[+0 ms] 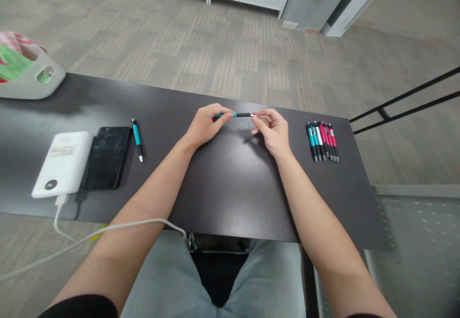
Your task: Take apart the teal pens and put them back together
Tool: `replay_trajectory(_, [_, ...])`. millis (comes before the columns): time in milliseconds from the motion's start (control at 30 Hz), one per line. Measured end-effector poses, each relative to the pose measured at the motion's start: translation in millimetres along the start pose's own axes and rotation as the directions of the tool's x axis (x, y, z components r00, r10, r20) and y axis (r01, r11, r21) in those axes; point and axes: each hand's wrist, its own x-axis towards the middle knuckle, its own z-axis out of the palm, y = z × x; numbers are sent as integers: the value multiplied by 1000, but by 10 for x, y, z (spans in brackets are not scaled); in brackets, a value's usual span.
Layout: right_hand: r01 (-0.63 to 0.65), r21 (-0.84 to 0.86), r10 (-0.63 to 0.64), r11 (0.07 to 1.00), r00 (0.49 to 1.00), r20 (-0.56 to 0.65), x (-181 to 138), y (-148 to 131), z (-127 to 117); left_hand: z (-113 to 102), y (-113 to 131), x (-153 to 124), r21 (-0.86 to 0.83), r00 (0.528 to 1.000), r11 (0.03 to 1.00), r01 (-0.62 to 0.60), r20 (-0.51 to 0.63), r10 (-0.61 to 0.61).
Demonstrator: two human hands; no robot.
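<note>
A blue and black pen [243, 115] lies level between my two hands, just above the far part of the dark table [230, 183]. My left hand [208, 125] is closed round its blue end, partly hiding it. At the silver tip, the thumb and fingers of my right hand [271, 128] pinch the pen. Another blue and black pen [137, 139] rests on the table left of my left hand. To the right of my right hand lies a side-by-side row of several pens [322, 141], in blue, white and pinkish red with black grips.
A white power bank [64, 162] with a cable [118, 226] plugged in sits at the left, against a black phone [107, 157]. The cable crosses over my left forearm. At the far left corner stands a light basket [53, 76] holding colourful cloth or bags.
</note>
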Motion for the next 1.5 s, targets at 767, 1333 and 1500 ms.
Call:
replay_trajectory(767, [91, -405, -66, 910, 995, 75, -24, 29, -15, -9, 105, -8, -3, 999, 1000, 16, 30, -16])
replay_trajectory(1333, [130, -479, -60, 868, 986, 158, -66, -32, 9, -13, 77, -7, -10, 999, 1000, -27, 24, 27])
replay_trajectory(1500, [155, -497, -84, 854, 983, 163, -76, -111, 37, -22, 70, -6, 75, 995, 997, -24, 102, 16])
